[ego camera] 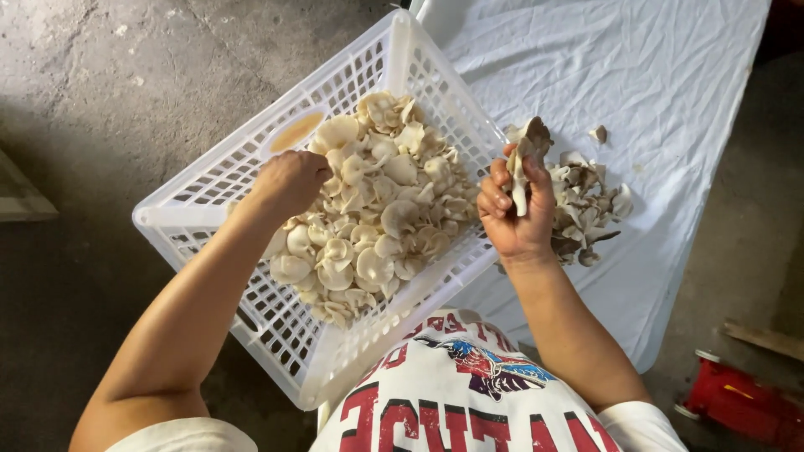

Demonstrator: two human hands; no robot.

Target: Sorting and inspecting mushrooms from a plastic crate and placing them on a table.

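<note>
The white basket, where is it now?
In the head view, the white basket sits left of centre, full of mushrooms, beside the white cloth; the left hand reaches into it.

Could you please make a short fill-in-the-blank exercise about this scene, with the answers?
1. The white plastic basket holds a heap of pale ____.
2. The right hand holds a mushroom cluster above a ____ cloth.
3. The left hand reaches into the ____.
4. A ____ object lies on the floor, lower right.

Answers: mushrooms; white; basket; red
</note>
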